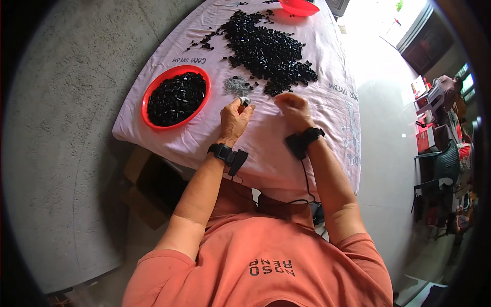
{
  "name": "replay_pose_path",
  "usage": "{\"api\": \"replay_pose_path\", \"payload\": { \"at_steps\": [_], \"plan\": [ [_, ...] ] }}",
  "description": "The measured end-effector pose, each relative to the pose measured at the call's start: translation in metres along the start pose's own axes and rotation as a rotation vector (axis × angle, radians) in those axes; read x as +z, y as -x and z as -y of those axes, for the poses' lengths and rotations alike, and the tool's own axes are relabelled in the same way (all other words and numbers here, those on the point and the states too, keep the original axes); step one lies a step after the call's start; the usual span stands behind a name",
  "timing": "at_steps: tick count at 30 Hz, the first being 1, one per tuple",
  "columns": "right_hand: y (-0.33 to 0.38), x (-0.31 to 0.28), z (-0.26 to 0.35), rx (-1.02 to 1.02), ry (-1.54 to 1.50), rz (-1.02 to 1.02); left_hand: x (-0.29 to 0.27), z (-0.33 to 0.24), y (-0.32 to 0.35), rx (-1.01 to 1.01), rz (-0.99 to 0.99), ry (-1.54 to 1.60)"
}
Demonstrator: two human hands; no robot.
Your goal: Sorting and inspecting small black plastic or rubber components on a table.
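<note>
My left hand [234,123] is closed in a pinch over the pink-white cloth, with a small black plastic piece [245,103] between thumb and fingers. Something white wraps one fingertip of that hand. To its right, my right hand [296,110] is held with the fingers curled together; whatever lies in them is hidden. Just beyond the left hand sits a small heap of thin silvery metal pieces [235,86]. A large pile of small black plastic pieces [268,48] spreads over the cloth past both hands.
A red round basin [208,97] full of black pieces stands at the left of the cloth-covered table [327,123]. Another red basin [300,7] is at the far end. An open cardboard box [146,204] sits below the table's left edge. A dark chair [444,163] stands at the right.
</note>
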State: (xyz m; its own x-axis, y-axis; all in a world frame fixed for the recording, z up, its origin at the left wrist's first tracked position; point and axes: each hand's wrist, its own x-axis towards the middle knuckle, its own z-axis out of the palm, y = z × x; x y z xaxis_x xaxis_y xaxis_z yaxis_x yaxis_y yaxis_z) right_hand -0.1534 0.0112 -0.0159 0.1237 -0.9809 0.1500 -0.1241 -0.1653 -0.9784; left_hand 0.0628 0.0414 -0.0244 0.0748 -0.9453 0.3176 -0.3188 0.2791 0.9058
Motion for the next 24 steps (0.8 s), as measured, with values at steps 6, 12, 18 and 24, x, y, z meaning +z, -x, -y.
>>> {"api": "replay_pose_path", "payload": {
  "at_steps": [6, 12, 18, 24],
  "plan": [
    [-0.003, -0.011, -0.002, 0.06, -0.566, -0.132, -0.001, 0.0, 0.001, 0.003, -0.015, -0.021],
    [-0.006, -0.014, -0.006, 0.054, -0.691, -0.089, -0.001, -0.003, 0.002, -0.033, 0.003, -0.017],
    [-0.003, -0.014, -0.001, 0.082, -0.656, -0.079, -0.002, -0.007, 0.003, -0.06, 0.038, -0.012],
    [0.0, -0.013, 0.003, 0.077, -0.635, -0.079, -0.003, -0.004, 0.004, -0.089, 0.047, 0.018]
  ]
}}
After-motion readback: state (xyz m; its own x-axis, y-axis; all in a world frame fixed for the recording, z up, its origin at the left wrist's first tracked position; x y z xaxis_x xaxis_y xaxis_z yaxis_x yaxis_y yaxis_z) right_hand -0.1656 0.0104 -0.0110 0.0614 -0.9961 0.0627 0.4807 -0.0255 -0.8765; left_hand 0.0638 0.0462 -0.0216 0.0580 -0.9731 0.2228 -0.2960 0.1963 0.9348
